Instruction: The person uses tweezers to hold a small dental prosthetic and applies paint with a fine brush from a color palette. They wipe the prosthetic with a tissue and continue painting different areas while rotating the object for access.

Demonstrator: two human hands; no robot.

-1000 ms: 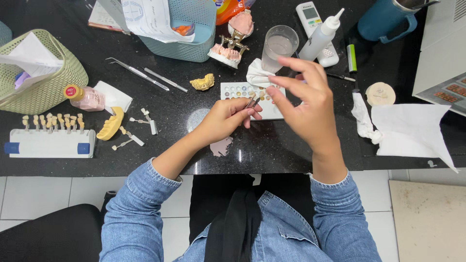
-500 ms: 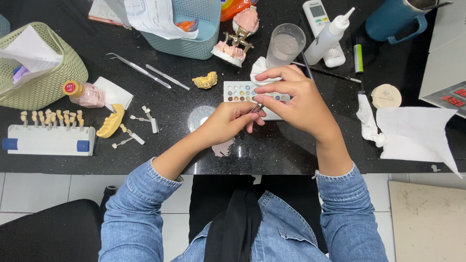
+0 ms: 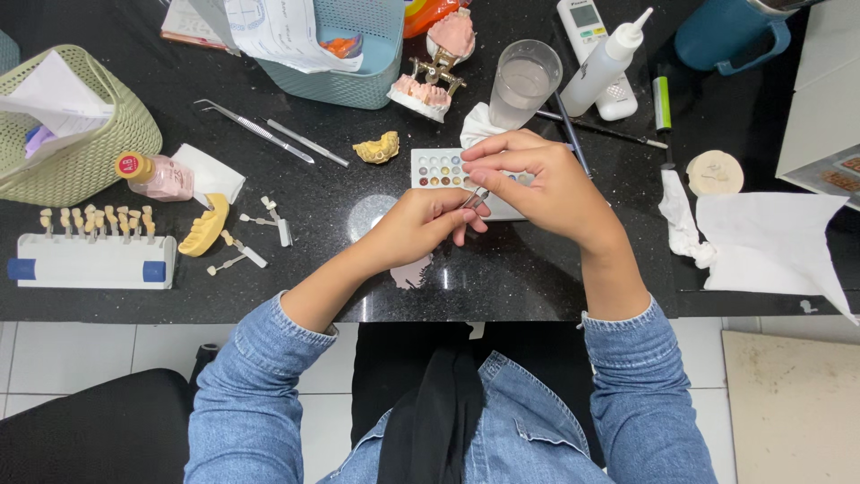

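I wear a blue denim shirt, washed to a mid tone, with darker seams along the arms. Both sleeves are pushed back to just above the wrist, each ending in a stitched cuff with a folded edge. My left hand point(image 3: 421, 229) and right hand point(image 3: 546, 184) are bare: no gloves, rings or watch that I can see. Down my front the shirt hangs open over black cloth, and my lap is black too.

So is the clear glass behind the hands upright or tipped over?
Upright. The clear glass stands on the black counter with its round rim facing up; how full it is, cannot tell.
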